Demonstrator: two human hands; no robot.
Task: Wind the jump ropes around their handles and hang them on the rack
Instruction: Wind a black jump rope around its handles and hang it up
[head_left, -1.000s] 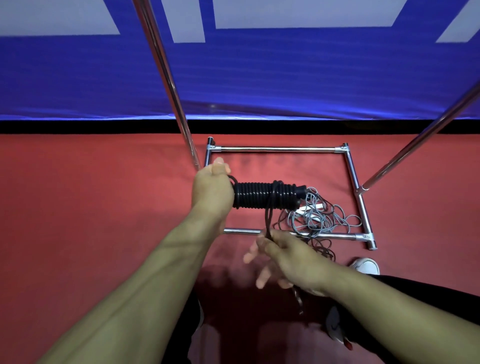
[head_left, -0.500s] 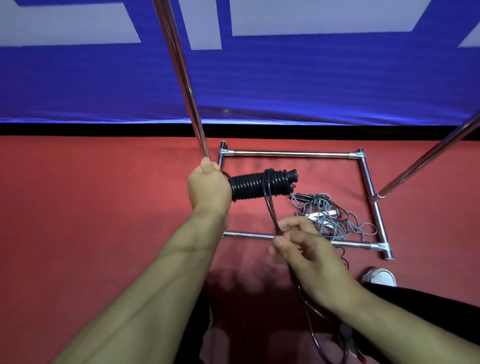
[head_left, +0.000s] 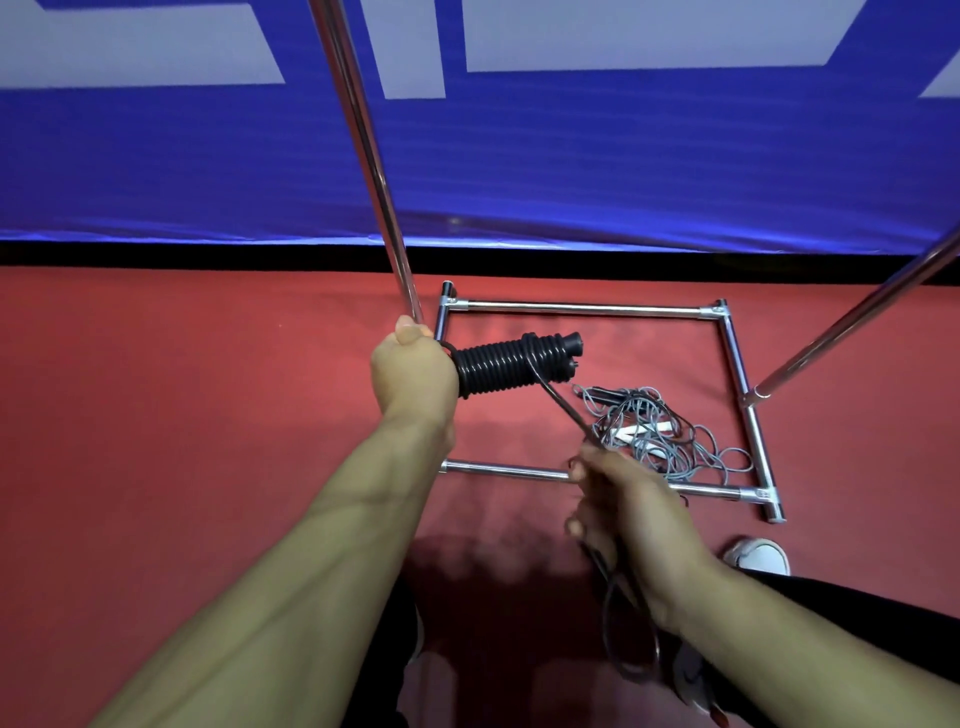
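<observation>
The left hand (head_left: 413, 374) is wrapped around one end of the black jump rope handles (head_left: 511, 364), fingers curled tight, thumb on top. The handles point away to the right, held above the floor, and most of their length is covered in neat turns of black rope (head_left: 563, 410). From the outer end of the coil, a single strand of that rope runs taut, down and to the right, into the right hand (head_left: 623, 506). The right hand pinches the strand between thumb and fingers, the other fingers bent around it; below the hand, the loose remainder of the rope hangs in a loop in front of the person's dark trouser leg (head_left: 857, 623).

The hands are apart, the left higher and further out, the right lower and nearer the body, joined only by the stretched strand.

On the red floor (head_left: 182, 415) stands a chrome rack (head_left: 582, 310): its rectangular base frame lies flat, and two upright poles rise from it, one just behind the left hand, one at the right edge of the view. Inside the base frame lies a tangled grey jump rope (head_left: 670, 441) with pale handles, partly mixed with dark cord. A white shoe (head_left: 758, 556) shows near the frame's near right corner. Behind runs a blue banner (head_left: 571, 166) with large white shapes.
</observation>
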